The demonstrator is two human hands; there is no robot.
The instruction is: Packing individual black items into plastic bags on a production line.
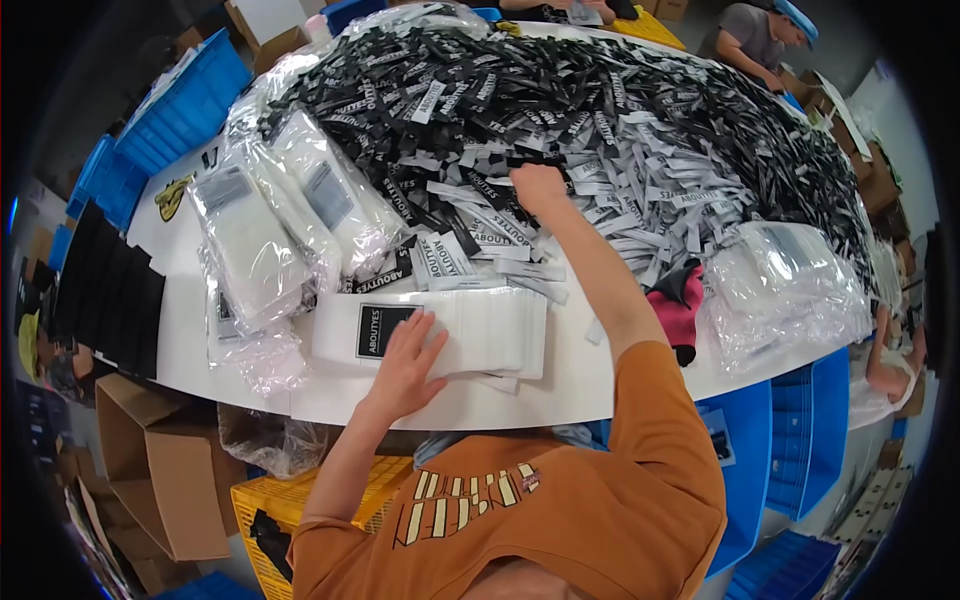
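My left hand (410, 362) lies with fingers spread on a fanned stack of white translucent packaging sleeves (487, 330), beside the black printed panel (375, 330) of the top one. Farther out, my right hand (538, 189) reaches into a large heap of black and white printed fabric strips (465, 112); its fingers are curled at a black strip (536, 160), and whether they grip it cannot be told. Loose white strips (446, 259) lie between the heap and the stack.
Clear plastic packs of white sleeves (251, 240) lie at the left, another pack (780, 262) at the right beside a pink and black glove (679, 307). Blue crates (184, 101) stand at the far left. A yellow crate (315, 495) and cardboard box (187, 480) are below. A co-worker (750, 45) sits across.
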